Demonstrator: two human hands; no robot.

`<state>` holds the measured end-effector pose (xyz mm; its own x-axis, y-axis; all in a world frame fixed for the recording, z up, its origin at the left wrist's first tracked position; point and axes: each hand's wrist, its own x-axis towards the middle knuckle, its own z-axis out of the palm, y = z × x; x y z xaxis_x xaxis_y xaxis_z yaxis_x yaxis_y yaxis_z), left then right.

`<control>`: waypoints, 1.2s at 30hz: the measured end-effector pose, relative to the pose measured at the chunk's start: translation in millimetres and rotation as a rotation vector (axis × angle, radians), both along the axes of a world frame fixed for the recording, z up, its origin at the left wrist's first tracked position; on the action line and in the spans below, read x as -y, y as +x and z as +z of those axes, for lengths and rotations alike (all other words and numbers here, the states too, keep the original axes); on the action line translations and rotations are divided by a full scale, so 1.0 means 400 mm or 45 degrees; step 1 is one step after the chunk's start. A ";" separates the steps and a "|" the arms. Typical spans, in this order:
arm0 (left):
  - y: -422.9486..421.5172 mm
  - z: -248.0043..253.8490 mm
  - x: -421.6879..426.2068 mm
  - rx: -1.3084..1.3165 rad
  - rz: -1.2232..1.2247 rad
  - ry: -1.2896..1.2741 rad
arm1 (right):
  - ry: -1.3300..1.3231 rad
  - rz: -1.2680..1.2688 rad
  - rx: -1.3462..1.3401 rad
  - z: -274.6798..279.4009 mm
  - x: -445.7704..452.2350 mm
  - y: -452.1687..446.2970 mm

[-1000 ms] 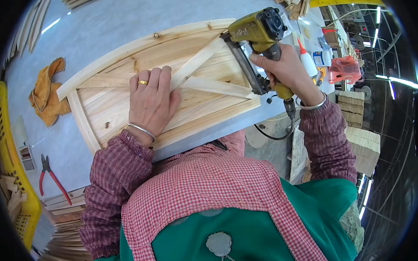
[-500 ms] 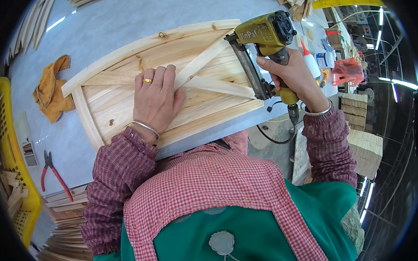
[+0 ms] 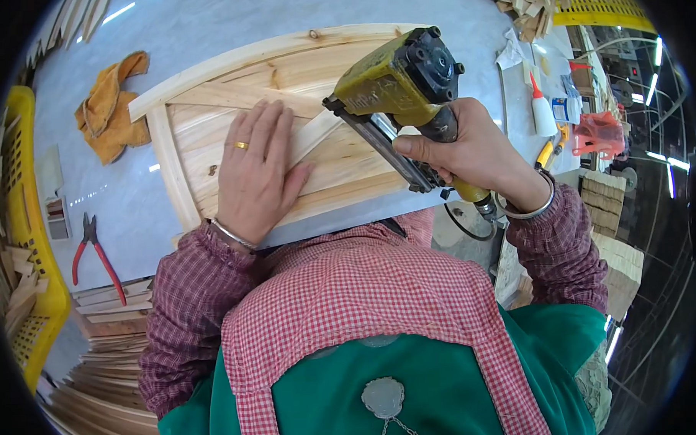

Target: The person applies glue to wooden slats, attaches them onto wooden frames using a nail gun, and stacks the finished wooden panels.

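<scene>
A framed wooden panel [image 3: 346, 171] with diagonal strips lies on the pale table in front of me. My left hand [image 3: 256, 171] rests flat on the panel's left half, fingers stretched out and thumb apart, beside a diagonal strip [image 3: 312, 136]. In my right hand [image 3: 490, 150] is a yellow and black nail gun [image 3: 386, 89], gripped by its handle. The gun is tilted over the panel's right part and hides much of it. Whether its nose touches the wood, I cannot tell. An air hose [image 3: 471, 230] hangs below the gun.
An orange cloth [image 3: 108, 111] and red-handled pliers [image 3: 96, 253] lie at the left, near a yellow basket [image 3: 50, 304]. On the right stand a glue bottle [image 3: 543, 117] and a red plastic bag [image 3: 598, 136]. Wood offcuts [image 3: 526, 8] are heaped at the back right.
The nail gun in my right hand has moved left over the panel and turned. My left hand has shifted towards the panel's left end. The whole view has shifted a little.
</scene>
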<state>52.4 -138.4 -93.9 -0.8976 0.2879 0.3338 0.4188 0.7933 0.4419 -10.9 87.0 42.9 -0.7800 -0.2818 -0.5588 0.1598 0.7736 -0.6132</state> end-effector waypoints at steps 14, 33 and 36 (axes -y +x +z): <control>0.008 -0.021 -0.015 -0.013 0.010 -0.032 | 0.063 0.136 -0.128 -0.010 0.029 -0.001; -0.147 -0.022 0.251 -0.246 0.195 0.069 | -0.019 0.467 -0.289 0.029 0.253 -0.095; -0.144 -0.019 0.252 -0.260 0.191 0.103 | -0.019 0.515 -0.262 0.014 0.291 -0.112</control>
<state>-5.4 -239.2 -101.4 -0.8398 0.1217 0.5291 0.3862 0.8189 0.4246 -55.8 -29.3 48.6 -0.6998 -0.5938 -0.3971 -0.2802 0.7395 -0.6121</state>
